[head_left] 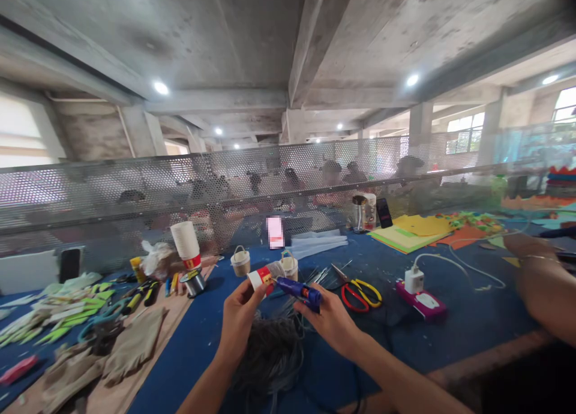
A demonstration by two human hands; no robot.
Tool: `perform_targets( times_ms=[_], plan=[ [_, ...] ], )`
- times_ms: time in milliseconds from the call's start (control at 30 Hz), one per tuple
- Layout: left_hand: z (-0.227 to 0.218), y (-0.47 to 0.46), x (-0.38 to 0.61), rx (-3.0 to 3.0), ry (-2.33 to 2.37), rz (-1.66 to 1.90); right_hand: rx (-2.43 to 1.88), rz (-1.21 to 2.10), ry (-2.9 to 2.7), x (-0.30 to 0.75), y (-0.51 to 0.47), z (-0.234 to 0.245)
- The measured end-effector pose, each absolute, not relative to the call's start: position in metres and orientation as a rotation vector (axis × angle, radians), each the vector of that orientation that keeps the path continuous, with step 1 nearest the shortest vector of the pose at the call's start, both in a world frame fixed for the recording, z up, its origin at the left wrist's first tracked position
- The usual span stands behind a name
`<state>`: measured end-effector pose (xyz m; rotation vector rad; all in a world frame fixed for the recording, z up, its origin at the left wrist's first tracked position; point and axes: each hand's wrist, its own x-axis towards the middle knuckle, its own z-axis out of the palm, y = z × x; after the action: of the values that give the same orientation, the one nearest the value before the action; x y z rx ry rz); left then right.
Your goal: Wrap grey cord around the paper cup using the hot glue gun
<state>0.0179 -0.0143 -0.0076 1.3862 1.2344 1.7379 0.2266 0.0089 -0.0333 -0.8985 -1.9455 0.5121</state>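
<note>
My left hand (238, 318) grips a red and white paper cup (260, 278), tipped on its side. Grey material covers the cup's far end. A blue glue gun (294, 289) is held in my right hand (335, 324), its nozzle close against the cup; whether it touches, I cannot tell. Behind the cup stand two small pale pots with looped handles, one on the left (240, 263) and one partly hidden (290, 267). Below my hands lies a tangle of grey cord (270, 354). Scissors with red and yellow handles (361, 296) rest right of my right hand.
A purple power strip (420, 300) with a white charger sits at the right. Stacked paper cups (184, 246), a wire spool (195, 284) and gloves (135, 345) are on the left. Another person's arm (546, 288) reaches in at the right. A perforated metal screen (252, 192) runs behind.
</note>
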Motion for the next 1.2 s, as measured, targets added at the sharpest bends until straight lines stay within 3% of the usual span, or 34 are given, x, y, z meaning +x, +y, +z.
perform_targets(
  times_ms=[1200],
  plan=[
    [-0.009,-0.0162,0.0231,1.614,1.381,1.728,-0.885,0.54,-1.836,0.2263,0.0107,-0.0343]
  ],
)
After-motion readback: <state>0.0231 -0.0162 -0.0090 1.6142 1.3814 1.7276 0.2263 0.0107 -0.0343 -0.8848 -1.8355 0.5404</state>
